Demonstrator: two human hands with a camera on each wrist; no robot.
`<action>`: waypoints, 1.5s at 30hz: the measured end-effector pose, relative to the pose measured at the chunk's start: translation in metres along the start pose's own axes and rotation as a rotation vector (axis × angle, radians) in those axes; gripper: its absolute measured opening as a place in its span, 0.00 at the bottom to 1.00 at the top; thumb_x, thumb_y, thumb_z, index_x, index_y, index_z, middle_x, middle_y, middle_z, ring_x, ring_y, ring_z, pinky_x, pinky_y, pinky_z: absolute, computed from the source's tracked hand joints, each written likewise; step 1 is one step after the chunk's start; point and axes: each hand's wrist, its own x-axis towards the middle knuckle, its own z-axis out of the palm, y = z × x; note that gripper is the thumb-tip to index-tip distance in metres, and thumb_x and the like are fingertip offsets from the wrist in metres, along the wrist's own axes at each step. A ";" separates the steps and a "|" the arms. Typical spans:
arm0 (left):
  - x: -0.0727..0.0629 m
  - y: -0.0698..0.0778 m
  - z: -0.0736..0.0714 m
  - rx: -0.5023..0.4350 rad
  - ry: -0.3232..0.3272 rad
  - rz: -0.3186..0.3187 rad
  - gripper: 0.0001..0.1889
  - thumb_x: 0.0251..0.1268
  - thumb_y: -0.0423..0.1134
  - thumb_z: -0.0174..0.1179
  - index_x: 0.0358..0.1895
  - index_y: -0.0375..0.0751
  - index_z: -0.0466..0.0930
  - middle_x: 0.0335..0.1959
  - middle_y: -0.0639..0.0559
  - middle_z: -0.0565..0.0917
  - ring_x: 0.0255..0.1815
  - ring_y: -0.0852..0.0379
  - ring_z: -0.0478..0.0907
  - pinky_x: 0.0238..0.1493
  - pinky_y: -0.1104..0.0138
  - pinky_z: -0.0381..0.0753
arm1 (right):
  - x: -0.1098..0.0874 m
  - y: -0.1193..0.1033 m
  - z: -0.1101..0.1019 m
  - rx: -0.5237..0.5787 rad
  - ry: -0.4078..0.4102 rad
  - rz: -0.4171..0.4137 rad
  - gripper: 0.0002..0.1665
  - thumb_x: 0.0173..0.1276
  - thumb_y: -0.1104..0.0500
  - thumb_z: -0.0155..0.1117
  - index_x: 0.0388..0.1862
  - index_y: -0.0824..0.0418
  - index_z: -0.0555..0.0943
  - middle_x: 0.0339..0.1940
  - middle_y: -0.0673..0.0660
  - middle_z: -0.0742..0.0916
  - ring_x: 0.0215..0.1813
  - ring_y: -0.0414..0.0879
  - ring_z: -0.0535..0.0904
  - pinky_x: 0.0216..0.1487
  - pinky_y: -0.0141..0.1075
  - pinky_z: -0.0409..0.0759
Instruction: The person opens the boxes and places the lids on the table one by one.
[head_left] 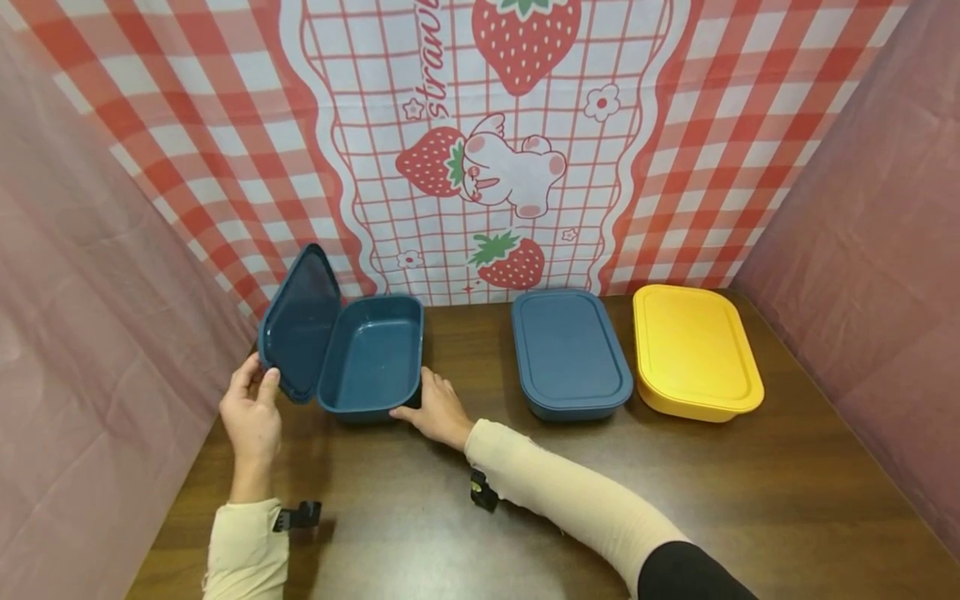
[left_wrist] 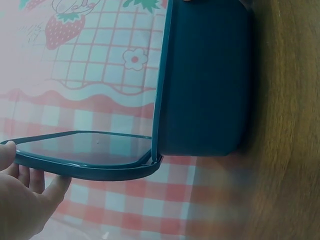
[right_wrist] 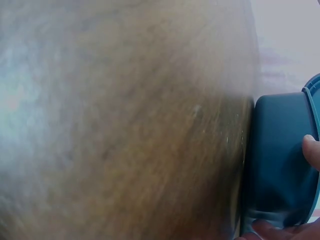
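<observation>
On the left of the table stands a dark blue food container (head_left: pixel 375 354), its inside bare. Its lid (head_left: pixel 303 325) is tilted up along the container's left edge. My left hand (head_left: pixel 253 412) pinches the lid's outer edge between thumb and fingers; the left wrist view shows the fingers (left_wrist: pixel 55 190) under the rim. At the container's near right corner, my right hand (head_left: pixel 438 408) grips the outer wall, thumb along the front and fingers along the right side. In the right wrist view the thumb (right_wrist: pixel 311 150) lies against that wall.
To the right stand a lidded slate-blue container (head_left: pixel 572 350) and a lidded yellow container (head_left: pixel 697 350), side by side. A strawberry-print checked cloth (head_left: pixel 495 150) hangs behind the brown wooden table (head_left: pixel 480 517). Pink curtains (head_left: pixel 90 292) flank both sides.
</observation>
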 end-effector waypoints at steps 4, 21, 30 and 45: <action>0.001 0.001 -0.001 -0.137 0.018 -0.073 0.15 0.62 0.18 0.55 0.43 0.41 0.84 0.32 0.58 0.82 0.36 0.67 0.79 0.36 0.80 0.79 | -0.002 -0.001 0.001 -0.010 -0.004 0.000 0.55 0.61 0.42 0.69 0.74 0.72 0.56 0.72 0.68 0.69 0.74 0.59 0.65 0.75 0.47 0.62; 0.011 -0.004 -0.008 -0.357 0.084 -0.207 0.14 0.63 0.19 0.54 0.40 0.41 0.84 0.31 0.50 0.81 0.34 0.63 0.80 0.33 0.75 0.84 | -0.003 -0.002 0.001 -0.013 0.003 -0.002 0.53 0.63 0.42 0.68 0.74 0.72 0.57 0.72 0.68 0.70 0.73 0.59 0.65 0.74 0.47 0.62; 0.012 -0.006 -0.011 -0.416 0.084 -0.209 0.12 0.63 0.19 0.55 0.42 0.36 0.84 0.32 0.48 0.85 0.33 0.61 0.83 0.33 0.73 0.85 | -0.003 -0.003 0.003 -0.034 0.031 -0.003 0.53 0.62 0.41 0.68 0.73 0.70 0.59 0.69 0.68 0.73 0.69 0.60 0.69 0.70 0.48 0.68; 0.013 -0.014 -0.016 -0.381 0.087 -0.282 0.13 0.65 0.20 0.53 0.41 0.39 0.84 0.34 0.51 0.84 0.33 0.62 0.82 0.33 0.73 0.85 | -0.004 -0.002 0.004 -0.049 0.034 0.002 0.53 0.63 0.41 0.67 0.74 0.71 0.58 0.70 0.67 0.72 0.71 0.59 0.68 0.72 0.47 0.66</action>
